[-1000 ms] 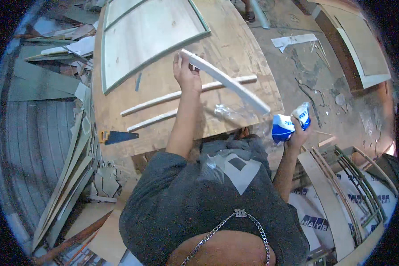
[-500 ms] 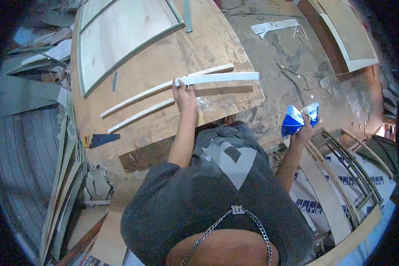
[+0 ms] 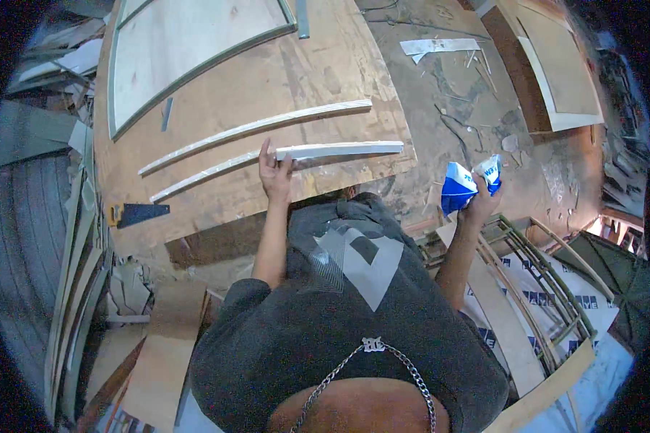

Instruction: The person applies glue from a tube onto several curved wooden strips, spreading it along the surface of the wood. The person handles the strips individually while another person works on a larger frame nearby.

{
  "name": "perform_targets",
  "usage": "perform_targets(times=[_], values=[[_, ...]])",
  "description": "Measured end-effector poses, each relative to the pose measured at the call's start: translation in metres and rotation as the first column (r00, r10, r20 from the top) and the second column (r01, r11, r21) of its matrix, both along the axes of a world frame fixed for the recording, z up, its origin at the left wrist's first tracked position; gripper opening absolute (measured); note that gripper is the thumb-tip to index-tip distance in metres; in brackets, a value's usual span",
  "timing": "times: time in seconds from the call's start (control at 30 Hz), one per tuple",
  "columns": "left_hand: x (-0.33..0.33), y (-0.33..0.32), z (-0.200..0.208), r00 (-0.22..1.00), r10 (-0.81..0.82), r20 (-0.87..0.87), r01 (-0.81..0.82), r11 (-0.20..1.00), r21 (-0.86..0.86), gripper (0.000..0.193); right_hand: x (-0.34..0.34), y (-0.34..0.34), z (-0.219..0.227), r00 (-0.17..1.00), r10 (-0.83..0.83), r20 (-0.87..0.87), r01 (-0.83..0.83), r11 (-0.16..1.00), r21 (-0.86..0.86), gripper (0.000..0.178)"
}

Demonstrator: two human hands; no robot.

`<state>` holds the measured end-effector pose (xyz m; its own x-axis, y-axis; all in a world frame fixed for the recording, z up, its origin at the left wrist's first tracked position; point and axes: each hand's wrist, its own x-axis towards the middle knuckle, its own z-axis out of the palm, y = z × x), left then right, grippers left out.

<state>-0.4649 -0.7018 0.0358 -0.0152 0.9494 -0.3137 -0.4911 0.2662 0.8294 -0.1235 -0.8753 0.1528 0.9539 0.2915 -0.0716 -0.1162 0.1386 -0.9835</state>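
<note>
Two long wooden strips lie on the plywood table: a far strip (image 3: pixel 253 131) and a near strip (image 3: pixel 202 177). A thin white strip (image 3: pixel 339 150) rests along the right part of the near one. My left hand (image 3: pixel 276 173) is at the white strip's left end, index finger and thumb apart, fingertips touching the strips. Off the table's right edge, my right hand (image 3: pixel 482 206) grips a crumpled blue-and-white plastic bag (image 3: pixel 461 189); its fingers are partly hidden behind the bag.
A handsaw (image 3: pixel 141 214) lies at the table's near left corner. Farther back is a framed panel (image 3: pixel 202 54), with a short grey strip (image 3: pixel 167 114) beside it. Scraps (image 3: pixel 440 47) litter the floor at right. Boards (image 3: pixel 72 289) lean at left; a wooden frame (image 3: pixel 542 281) stands at lower right.
My left hand has lowered the white strip onto the near wooden strip, and its fingers have spread. The right hand still holds the bag. The whole view has shifted slightly.
</note>
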Motion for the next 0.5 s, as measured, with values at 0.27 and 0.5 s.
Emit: perform_targets(times=[0.27,0.5], values=[[-0.036,-0.006,0.024,0.52,-0.305,-0.798,0.539,0.842,0.029,0.063,-0.012,-0.001,-0.018,0.991,0.019,-0.134,-0.019,1.0,0.002,0.051],[-0.043,-0.006,-0.001,0.322,-0.139,-0.937,0.655,0.747,0.114,0.057,-0.014,-0.01,-0.036,0.976,0.05,-0.212,-0.057,0.998,-0.027,0.052]])
